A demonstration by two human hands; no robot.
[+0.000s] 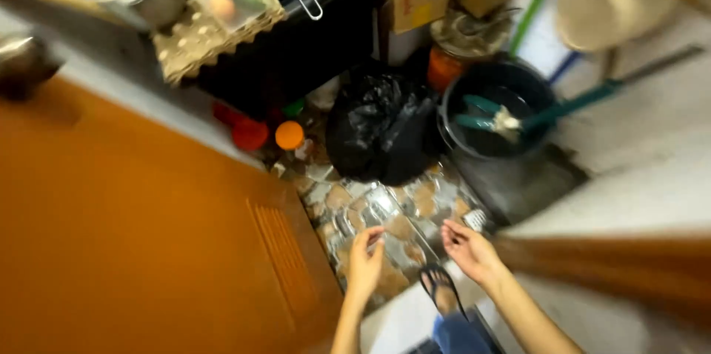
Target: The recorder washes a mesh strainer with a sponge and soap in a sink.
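Nearest the camera, at lower centre of the frame, a sandalled foot [442, 291] stands on the patterned floor [385, 209], with both hands just above it. Left of them, an orange door [133, 228] fills the lower left of the frame. The left hand [364, 258] hangs with fingers loosely curled and holds nothing that can be made out; motion blur hides the fingertips. Just right of it, apart, the right hand [470, 250] is open, palm partly up, empty. Beyond the hands, at centre, a black rubbish bag [381, 132] sits on the floor, nearest to both hands, with an orange ball [289, 135] to its left and a dark bucket [496, 113] holding a teal-handled mop [563, 108] touching its right side. Risk, as judged: footing is cramped; a step forward could catch the bag or tip the bucket, and the mop handle juts across the path.
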